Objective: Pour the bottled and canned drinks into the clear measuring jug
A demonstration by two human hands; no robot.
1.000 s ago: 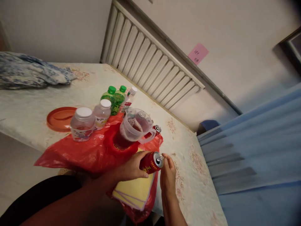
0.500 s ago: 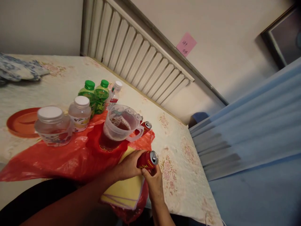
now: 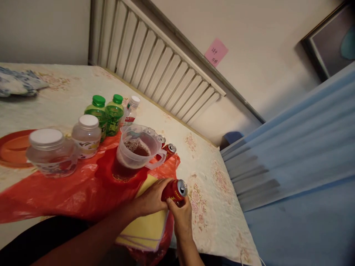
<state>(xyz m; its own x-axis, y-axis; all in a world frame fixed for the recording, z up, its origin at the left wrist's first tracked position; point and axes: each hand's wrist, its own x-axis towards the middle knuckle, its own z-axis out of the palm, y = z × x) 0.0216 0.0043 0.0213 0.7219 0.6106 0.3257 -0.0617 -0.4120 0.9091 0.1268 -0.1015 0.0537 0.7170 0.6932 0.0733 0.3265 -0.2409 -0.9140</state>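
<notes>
A red drink can (image 3: 172,190), its top opened, is held between both my hands above the yellow cloth (image 3: 148,229). My left hand (image 3: 153,196) wraps the can's left side. From below and the right, my right hand (image 3: 181,214) grips it, thumb on the front. Just beyond stands a clear plastic measuring jug (image 3: 133,157) with dark, foamy liquid in it and its handle towards the right. Two more red cans, the nearer one (image 3: 169,150) plainly visible, are behind the handle. The jug rests on red plastic sheeting (image 3: 66,194).
Left of the jug are two white-lidded jars (image 3: 51,153), two green-capped bottles (image 3: 114,116) and a white-capped bottle (image 3: 130,112). An orange plate (image 3: 12,155) lies at the far left. A radiator (image 3: 158,55) lines the wall; a blue curtain (image 3: 277,170) hangs right.
The view has shifted slightly, so the jars, bottles and jug appear a little further left. Both hands keep hold of the can in nearly the same place.
</notes>
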